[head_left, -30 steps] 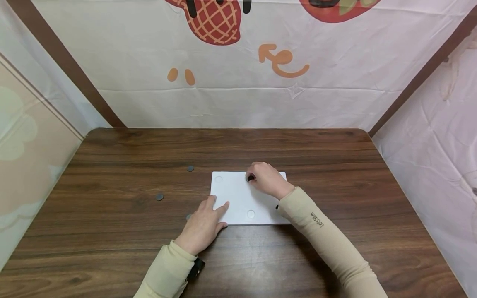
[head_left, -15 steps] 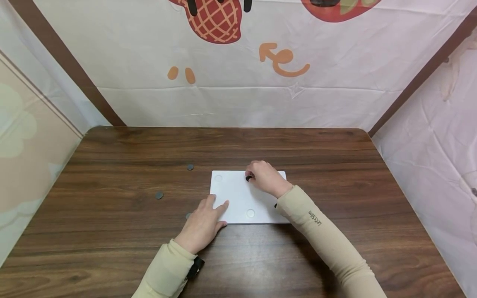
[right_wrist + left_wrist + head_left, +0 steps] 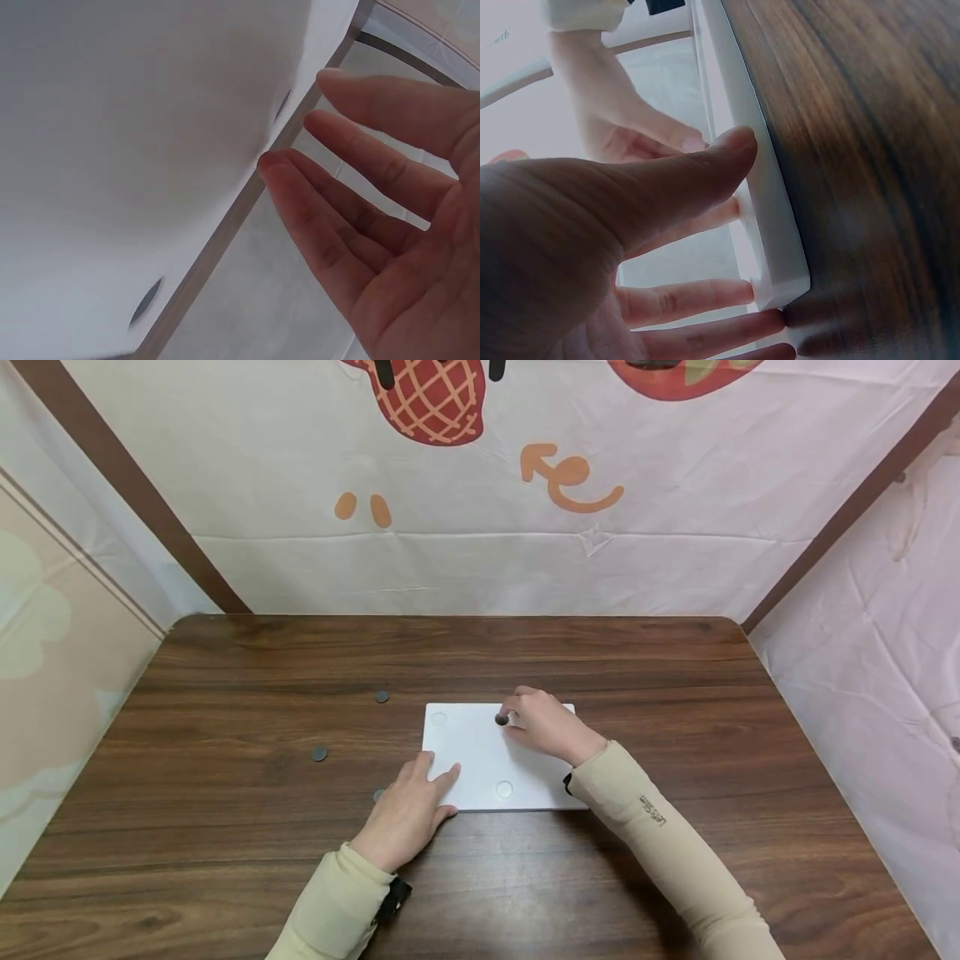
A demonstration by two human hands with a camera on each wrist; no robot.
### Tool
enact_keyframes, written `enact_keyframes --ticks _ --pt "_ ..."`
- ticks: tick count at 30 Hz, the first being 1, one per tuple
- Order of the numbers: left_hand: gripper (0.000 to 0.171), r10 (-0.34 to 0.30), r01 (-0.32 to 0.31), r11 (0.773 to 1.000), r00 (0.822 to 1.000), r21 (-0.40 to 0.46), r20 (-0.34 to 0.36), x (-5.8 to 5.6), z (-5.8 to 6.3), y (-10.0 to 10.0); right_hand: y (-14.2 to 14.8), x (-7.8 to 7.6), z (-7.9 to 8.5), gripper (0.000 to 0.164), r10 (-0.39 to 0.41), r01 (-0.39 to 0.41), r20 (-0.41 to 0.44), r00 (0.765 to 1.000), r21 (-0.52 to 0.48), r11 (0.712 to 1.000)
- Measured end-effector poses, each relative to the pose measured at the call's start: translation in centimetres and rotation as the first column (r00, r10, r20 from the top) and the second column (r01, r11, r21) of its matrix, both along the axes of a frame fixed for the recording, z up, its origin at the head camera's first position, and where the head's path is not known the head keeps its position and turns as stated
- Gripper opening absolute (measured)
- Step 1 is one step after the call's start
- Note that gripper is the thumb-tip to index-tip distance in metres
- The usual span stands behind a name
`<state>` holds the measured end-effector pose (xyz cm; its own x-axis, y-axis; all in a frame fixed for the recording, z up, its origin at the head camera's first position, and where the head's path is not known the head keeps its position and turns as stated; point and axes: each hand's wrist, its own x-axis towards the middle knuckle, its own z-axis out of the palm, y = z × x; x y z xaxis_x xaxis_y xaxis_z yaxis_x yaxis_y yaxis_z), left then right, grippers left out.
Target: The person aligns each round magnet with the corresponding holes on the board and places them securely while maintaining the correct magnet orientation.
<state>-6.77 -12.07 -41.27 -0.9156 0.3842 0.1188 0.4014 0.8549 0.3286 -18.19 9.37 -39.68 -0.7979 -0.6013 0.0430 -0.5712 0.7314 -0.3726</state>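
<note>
A white rectangular board (image 3: 480, 752) with shallow round recesses lies at the middle of the table. My left hand (image 3: 405, 814) rests on its front left corner, fingers straight, thumb at the near edge. At the board's far edge, a small dark disc (image 3: 502, 719) sits at the fingertips of my right hand (image 3: 549, 725). In the right wrist view, the right fingers are apart and loosely bent, with nothing between them. That view shows one dark disc (image 3: 283, 106) in the board near the fingertips and another dark disc (image 3: 145, 302) farther along the same edge.
Left of the board, a grey disc (image 3: 382, 697) and a second grey disc (image 3: 319, 754) lie on the wooden table (image 3: 225, 827). A third disc (image 3: 378, 795) is partly hidden by the left hand. A printed cloth (image 3: 480, 568) hangs behind the table.
My right hand has let go of the dark disc and drawn slightly right, leaving the disc on the board. The left hand has stayed in place.
</note>
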Motion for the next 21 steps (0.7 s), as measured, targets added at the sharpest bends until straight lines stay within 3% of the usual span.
enact_keyframes --ticks 21 --pt "0.043 0.002 -0.002 1.0 1.0 0.006 -0.004 0.0 0.1 0.1 3.8 3.3 -0.1 0.026 -0.016 0.02 -0.051 0.999 0.094 0.995"
